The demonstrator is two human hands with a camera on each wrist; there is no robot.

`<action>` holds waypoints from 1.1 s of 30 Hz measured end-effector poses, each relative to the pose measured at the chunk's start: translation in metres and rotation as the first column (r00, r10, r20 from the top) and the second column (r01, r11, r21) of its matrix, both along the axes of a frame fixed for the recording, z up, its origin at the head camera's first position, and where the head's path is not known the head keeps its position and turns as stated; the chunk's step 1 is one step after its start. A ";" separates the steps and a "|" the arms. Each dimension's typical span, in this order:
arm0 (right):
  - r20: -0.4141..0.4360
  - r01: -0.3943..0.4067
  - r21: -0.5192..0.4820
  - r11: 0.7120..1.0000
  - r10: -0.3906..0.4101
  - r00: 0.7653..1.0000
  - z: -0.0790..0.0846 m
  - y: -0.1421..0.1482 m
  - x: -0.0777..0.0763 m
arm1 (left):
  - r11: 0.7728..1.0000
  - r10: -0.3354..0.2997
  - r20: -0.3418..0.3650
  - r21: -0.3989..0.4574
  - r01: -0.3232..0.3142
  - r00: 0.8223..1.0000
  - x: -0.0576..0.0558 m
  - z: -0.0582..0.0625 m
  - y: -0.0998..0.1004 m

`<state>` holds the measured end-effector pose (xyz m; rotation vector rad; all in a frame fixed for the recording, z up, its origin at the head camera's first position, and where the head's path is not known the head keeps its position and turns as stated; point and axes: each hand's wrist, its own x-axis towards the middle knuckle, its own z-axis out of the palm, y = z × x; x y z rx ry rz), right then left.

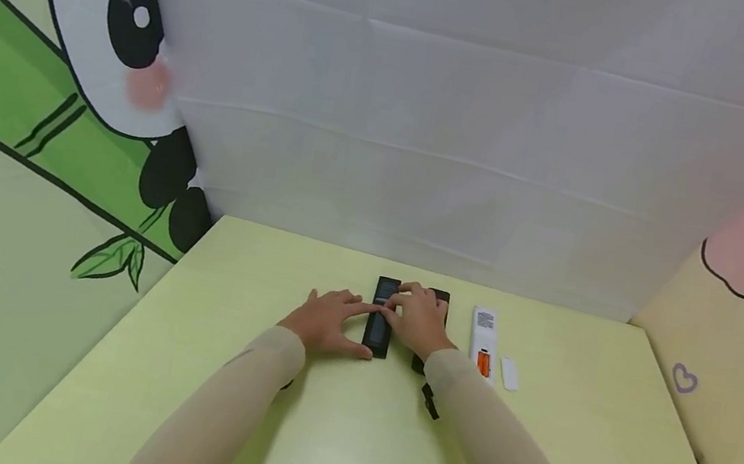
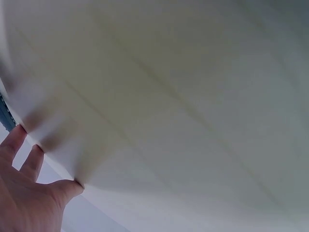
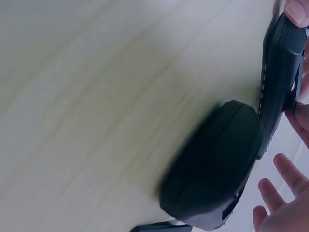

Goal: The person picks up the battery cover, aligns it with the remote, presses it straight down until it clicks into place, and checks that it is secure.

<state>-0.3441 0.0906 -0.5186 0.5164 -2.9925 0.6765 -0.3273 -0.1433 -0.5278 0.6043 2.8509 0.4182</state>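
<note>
- The yellow table [image 1: 320, 453] looks smooth, so a remote could slide on it if one hand pushes harder than the other.
- The left hand [image 1: 327, 323] has fingers spread, thumb at the near end of the left black remote; it touches without clenching.
- The right hand [image 1: 418, 322] brings its fingertips to the same remote; I cannot tell if they pinch something.
- The left black remote [image 1: 378, 337], the thing in work, lies between the hands. A thin part seems raised from it; forcing this part could crack it.
- The right black remote [image 3: 212, 169] lies below the right hand, whose wrist may knock it.
- The white remote [image 1: 483, 337], farther right, shows an orange battery [image 1: 484, 363]; a bump might loosen it.
- The white cover [image 1: 508, 374], right of it, and a small dark piece [image 1: 430, 400] nearer could be swept away by a sleeve.
- The white remote's label [image 1: 486, 319] has print too small to read; no brand is readable.
</note>
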 end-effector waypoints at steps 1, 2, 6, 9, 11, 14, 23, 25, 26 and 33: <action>-0.005 -0.009 0.001 1.000 0.009 1.000 0.000 -0.002 -0.001 | 1.000 0.009 -0.002 -0.007 -0.009 1.000 0.000 0.000 -0.002; -0.012 -0.018 0.000 1.000 0.018 1.000 0.001 -0.004 -0.002 | 1.000 0.018 -0.007 -0.008 -0.018 1.000 0.001 0.000 -0.004; -0.047 -0.034 -0.007 0.999 0.033 0.998 0.003 -0.010 -0.005 | 0.999 0.038 -0.024 0.001 -0.038 0.999 0.000 0.004 -0.010; -0.045 -0.021 -0.010 1.000 0.021 0.999 0.003 -0.012 -0.006 | 1.000 0.022 -0.022 -0.008 -0.022 1.000 -0.001 0.006 -0.011; -0.042 -0.016 -0.013 1.000 0.015 0.999 0.004 -0.013 -0.006 | 1.000 0.017 -0.018 -0.019 -0.017 1.000 -0.002 0.007 -0.012; -0.048 -0.013 -0.022 1.000 0.012 0.999 0.005 -0.013 -0.008 | 0.999 0.019 -0.035 -0.026 -0.020 0.999 -0.005 0.008 -0.013; -0.023 0.012 -0.026 1.000 -0.013 1.000 0.001 -0.007 -0.008 | 1.000 0.011 -0.023 -0.019 -0.011 1.000 -0.007 0.006 -0.005; -0.024 0.014 -0.026 1.000 -0.014 1.000 -0.001 -0.004 -0.008 | 1.000 0.009 -0.019 -0.022 -0.009 1.000 -0.007 0.003 -0.003; -0.026 0.015 -0.025 1.000 -0.015 1.000 -0.002 -0.003 -0.007 | 1.000 0.008 -0.017 -0.023 -0.008 1.000 -0.007 0.002 -0.001; -0.003 0.028 -0.026 0.999 -0.028 1.000 -0.012 0.005 -0.007 | 1.000 -0.007 -0.014 -0.019 0.007 1.000 -0.007 -0.007 0.007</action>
